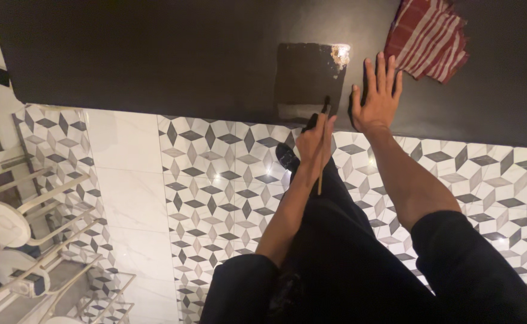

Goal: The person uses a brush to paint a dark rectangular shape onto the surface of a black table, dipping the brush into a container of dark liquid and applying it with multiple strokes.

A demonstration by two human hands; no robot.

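Though gripped, brush (pixel 322 150) across left grip (pixel 313 143).

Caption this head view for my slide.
Left hand brushes a painted patch on the dark countertop; right hand rests flat.

Geometric tiled floor (pixel 215 180), dark countertop (pixel 155 54)

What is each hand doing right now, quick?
Left hand: closed around a thin paintbrush, its tip at the edge of the dark counter.
Right hand: open, fingers spread, flat on the counter, holding nothing.
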